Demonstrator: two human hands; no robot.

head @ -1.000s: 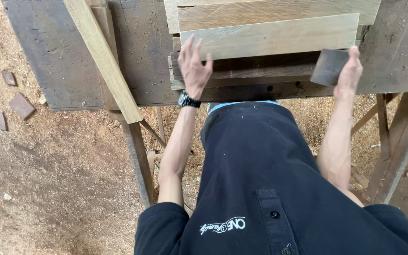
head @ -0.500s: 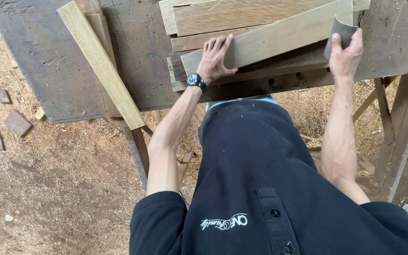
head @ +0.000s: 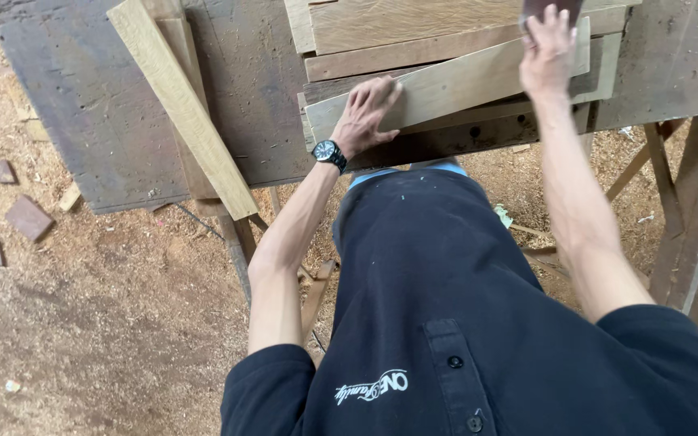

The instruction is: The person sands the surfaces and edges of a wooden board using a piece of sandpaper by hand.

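Two hands hold one pale plank [head: 454, 85], tilted on the board stack [head: 414, 32] at the bench's near edge: my left hand [head: 365, 113] presses flat, fingers together, and my right hand [head: 548, 52] clamps a dark sanding block [head: 551, 8] on its far-right part. If my left palm slips, I think the plank could swing or slide off. At the left a long batten [head: 179, 101] overhangs the workbench [head: 82, 89], and small wood offcuts [head: 27, 216] lie on the sawdust.

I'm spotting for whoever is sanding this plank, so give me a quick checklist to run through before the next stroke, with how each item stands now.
1. Left hand flat on the pale plank, pinning it: ok.
2. Right hand on the dark sanding block: ok, block mostly cut off by the frame.
3. Plank fully resting on the stacked boards: cannot tell, it lies skewed.
4. Loose batten apart from both hands: ok.
5. Wristwatch off the wood: ok.
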